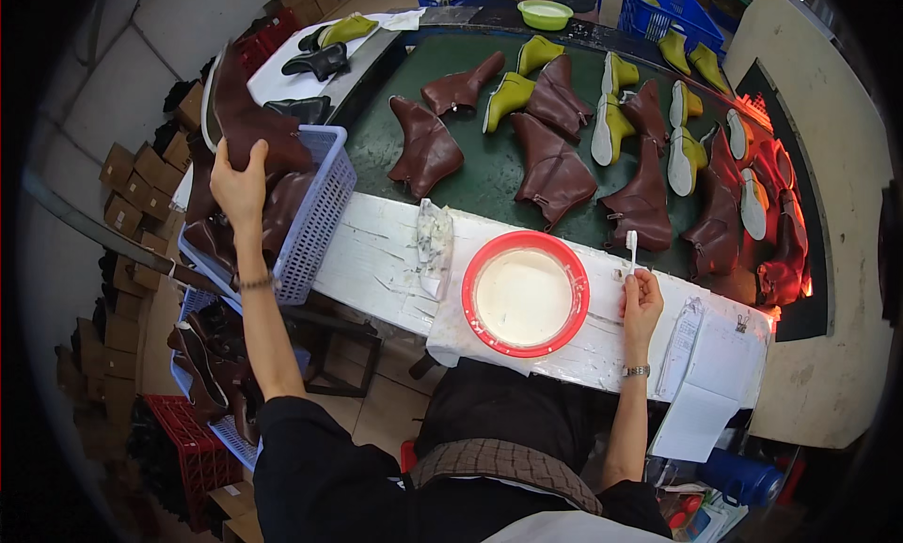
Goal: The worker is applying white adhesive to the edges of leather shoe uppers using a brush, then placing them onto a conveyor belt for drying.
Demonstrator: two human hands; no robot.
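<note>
My left hand is closed on a brown leather boot, held over a pale blue plastic basket at the left. More brown boots lie in that basket, partly hidden by my arm. In my right hand is a white toothbrush, upright with its bristles at the top. Between my hands, on the white bench, stands a red basin holding a creamy white liquid. A crumpled, stained plastic bag lies to the left of the basin.
Brown boot uppers and yellow-green sole pieces lie across a green conveyor belt. At its right end a red-lit opening glows. Papers lie on the bench's right. Below left are a second basket and a red crate.
</note>
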